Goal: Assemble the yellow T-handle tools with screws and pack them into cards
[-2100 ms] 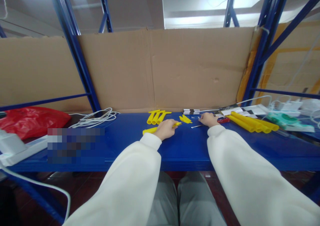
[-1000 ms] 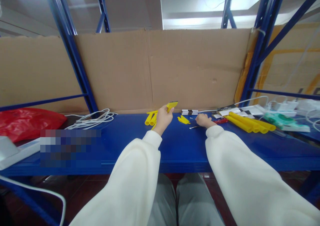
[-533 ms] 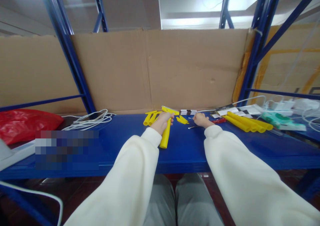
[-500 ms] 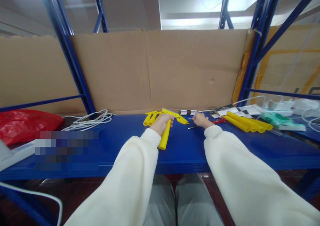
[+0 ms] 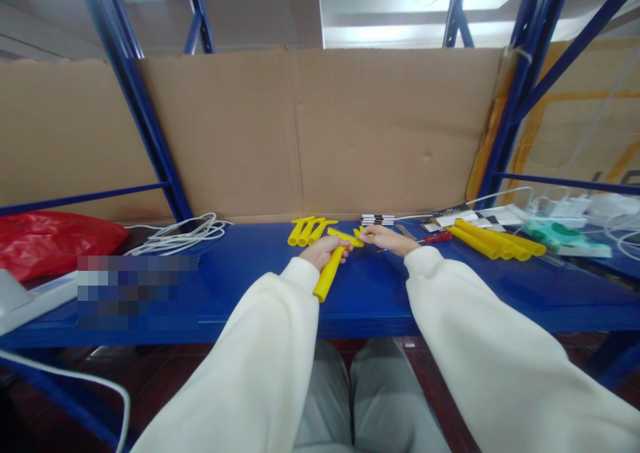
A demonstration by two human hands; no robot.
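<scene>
My left hand (image 5: 326, 249) is closed around a yellow T-shaped scraper (image 5: 329, 276), whose tube handle slants down toward the front of the shelf. Its flat yellow head shows just past my fingers. Close to the right end of that head, my right hand (image 5: 385, 238) has its fingertips pinched together; whatever they hold is too small to name. A red-handled screwdriver (image 5: 438, 237) lies just right of my right wrist. Behind my left hand, several similar yellow T-shaped pieces (image 5: 303, 233) lie in a row. Another yellow piece is partly hidden behind my right fingertips.
Several yellow tubes (image 5: 493, 241) lie at the right, near a green-and-white packet (image 5: 563, 236). A stack of small black-and-white items (image 5: 377, 219) sits by the cardboard wall (image 5: 320, 133). At left are a coiled white cable (image 5: 187, 235) and a red bag (image 5: 55, 243) on the blue shelf (image 5: 240, 286).
My right hand has moved left from the small parts on the shelf to the scraper's head. The scraper has turned slightly in my left hand.
</scene>
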